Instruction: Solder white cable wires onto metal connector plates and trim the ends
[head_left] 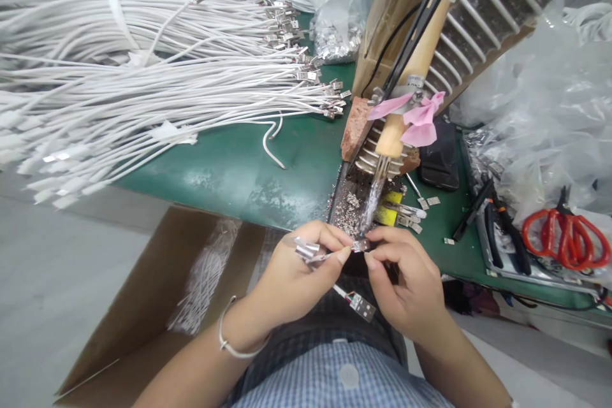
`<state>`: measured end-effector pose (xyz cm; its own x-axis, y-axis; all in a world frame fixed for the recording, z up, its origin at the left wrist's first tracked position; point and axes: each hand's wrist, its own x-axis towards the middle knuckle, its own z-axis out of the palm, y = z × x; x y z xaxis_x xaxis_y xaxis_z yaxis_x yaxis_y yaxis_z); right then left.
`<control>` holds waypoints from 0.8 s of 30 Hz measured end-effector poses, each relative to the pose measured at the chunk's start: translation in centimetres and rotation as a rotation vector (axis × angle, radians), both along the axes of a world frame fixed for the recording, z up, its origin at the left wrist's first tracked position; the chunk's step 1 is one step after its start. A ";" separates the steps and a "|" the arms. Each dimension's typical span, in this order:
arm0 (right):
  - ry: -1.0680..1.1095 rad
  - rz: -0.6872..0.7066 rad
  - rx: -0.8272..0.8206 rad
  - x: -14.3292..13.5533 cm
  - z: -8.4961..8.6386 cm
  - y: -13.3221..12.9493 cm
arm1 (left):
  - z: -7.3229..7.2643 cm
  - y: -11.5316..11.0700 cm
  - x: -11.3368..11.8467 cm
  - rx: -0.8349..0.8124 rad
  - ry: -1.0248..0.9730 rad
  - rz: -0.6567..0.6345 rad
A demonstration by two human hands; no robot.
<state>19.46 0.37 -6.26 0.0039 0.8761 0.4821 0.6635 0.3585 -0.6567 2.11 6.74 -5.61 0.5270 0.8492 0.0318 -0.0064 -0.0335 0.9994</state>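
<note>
My left hand [291, 280] pinches white USB cables between thumb and fingers; several metal plug ends stick out of its grip. A bare USB plug [361, 245] sits between my two hands, just below the tip of a soldering iron [391, 140] with a wooden handle. My right hand [406, 287] has its thumb and forefinger closed at the right end of that plug. Below the hands hangs another USB plug [362, 307], with thin coloured wires at its back. Whether the iron's tip touches the plug held between the hands, I cannot tell.
Bundles of white cables [201, 89] lie across the green table [229, 172]. A brick [356, 127] stands by the iron's coil holder [478, 19]. Red-handled scissors [564, 239], pliers [509, 236] and a black phone [440, 156] lie right. Below left is an open cardboard box [129, 299].
</note>
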 end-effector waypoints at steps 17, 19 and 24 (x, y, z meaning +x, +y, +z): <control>-0.003 0.003 0.023 0.1 0.8 0.2 | 0.1 0.1 0.2 0.150 0.012 0.028; -0.003 0.003 0.022 0.1 0.8 0.1 | 0.0 0.1 0.1 0.160 0.013 0.030; -0.007 -0.001 0.026 0.1 0.7 0.3 | 0.0 0.1 0.1 0.176 0.012 0.031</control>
<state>19.53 0.72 -5.54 0.0010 0.8632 0.5048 0.6685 0.3748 -0.6423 2.24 6.85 -5.57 0.5016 0.8472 0.1749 0.0095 -0.2076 0.9782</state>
